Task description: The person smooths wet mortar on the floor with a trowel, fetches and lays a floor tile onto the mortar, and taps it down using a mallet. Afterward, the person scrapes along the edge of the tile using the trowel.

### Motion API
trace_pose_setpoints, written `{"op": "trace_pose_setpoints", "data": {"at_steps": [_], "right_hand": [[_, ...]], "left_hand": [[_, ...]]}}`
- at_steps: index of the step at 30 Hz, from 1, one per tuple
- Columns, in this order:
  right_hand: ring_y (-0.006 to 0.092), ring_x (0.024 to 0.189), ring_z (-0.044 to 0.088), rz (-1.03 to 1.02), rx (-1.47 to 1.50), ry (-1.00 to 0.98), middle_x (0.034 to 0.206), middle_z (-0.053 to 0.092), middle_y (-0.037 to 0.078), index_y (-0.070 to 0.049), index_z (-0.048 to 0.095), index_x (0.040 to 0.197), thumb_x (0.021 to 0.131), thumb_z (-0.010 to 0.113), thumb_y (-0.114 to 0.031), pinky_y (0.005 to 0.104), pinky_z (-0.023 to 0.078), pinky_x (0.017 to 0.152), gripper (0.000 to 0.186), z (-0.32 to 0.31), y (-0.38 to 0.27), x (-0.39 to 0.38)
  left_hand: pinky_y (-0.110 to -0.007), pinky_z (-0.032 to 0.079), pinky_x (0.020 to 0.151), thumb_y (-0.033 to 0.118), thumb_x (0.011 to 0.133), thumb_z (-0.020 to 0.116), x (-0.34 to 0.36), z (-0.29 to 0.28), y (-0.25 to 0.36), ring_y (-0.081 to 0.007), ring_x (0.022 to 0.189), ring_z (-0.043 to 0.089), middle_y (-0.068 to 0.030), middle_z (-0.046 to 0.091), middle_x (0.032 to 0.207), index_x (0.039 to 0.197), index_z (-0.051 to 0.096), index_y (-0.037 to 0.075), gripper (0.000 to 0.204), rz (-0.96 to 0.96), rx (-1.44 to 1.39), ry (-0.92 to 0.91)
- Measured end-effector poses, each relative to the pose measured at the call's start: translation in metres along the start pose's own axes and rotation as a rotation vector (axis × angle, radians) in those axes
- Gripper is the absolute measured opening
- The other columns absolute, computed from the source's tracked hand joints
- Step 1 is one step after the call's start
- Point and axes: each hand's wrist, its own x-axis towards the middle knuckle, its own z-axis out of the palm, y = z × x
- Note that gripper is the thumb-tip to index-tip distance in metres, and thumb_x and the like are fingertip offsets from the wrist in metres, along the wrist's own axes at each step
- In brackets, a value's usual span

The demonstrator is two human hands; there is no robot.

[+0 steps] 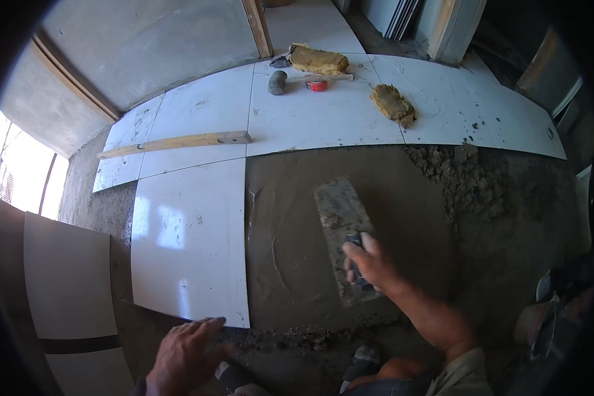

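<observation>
My right hand grips the dark handle of a mud-smeared steel trowel, which lies over a smoothed bed of grey-brown wet mortar. Along the mortar's left side is a glossy white tile. My left hand is low in the view near that tile's bottom edge, fingers loosely extended with nothing visible in them. Rough clumps of mortar lie at the bed's far right.
Laid white tiles cross the back, bearing a wooden bar, a rubber mallet, a red round object and two dirty yellow sponges. Loose tiles stand at left. Dark unidentifiable objects sit at lower right.
</observation>
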Motion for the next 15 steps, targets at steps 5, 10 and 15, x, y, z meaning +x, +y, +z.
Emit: {"op": "trace_pose_setpoints", "data": {"at_steps": [5,10,15], "right_hand": [[0.0201,0.046,0.059,-0.159,-0.295,-0.068,0.066,0.057,0.014,0.004,0.044,0.088,0.091,0.055,-0.021,0.0342,0.048,0.042,0.028,0.08,-0.01,0.07],[0.0258,0.045,0.06,-0.282,-0.496,0.127,0.063,0.059,0.02,0.008,0.043,0.087,0.09,0.053,-0.024,0.0373,0.049,0.043,0.034,0.161,-0.022,0.129],[0.0289,0.047,0.061,-0.089,-0.442,0.229,0.068,0.06,0.024,0.009,0.044,0.088,0.09,0.053,-0.025,0.0394,0.051,0.047,0.035,0.209,-0.044,0.137]], "left_hand": [[-0.042,0.05,0.089,0.023,0.082,0.068,0.023,0.011,-0.006,-0.034,0.103,0.062,-0.0165,0.066,0.109,0.114,0.061,0.005,0.037,0.08,-0.152,-0.095],[-0.041,0.052,0.078,0.017,0.086,0.061,0.053,0.0,-0.037,-0.0324,0.089,0.065,-0.0141,0.066,0.103,0.112,0.059,0.007,0.028,0.238,-0.297,0.312],[-0.041,0.052,0.076,0.012,0.087,0.057,0.073,-0.008,-0.049,-0.0339,0.09,0.064,-0.015,0.065,0.1,0.112,0.058,0.005,0.026,0.305,-0.333,0.23]]}}
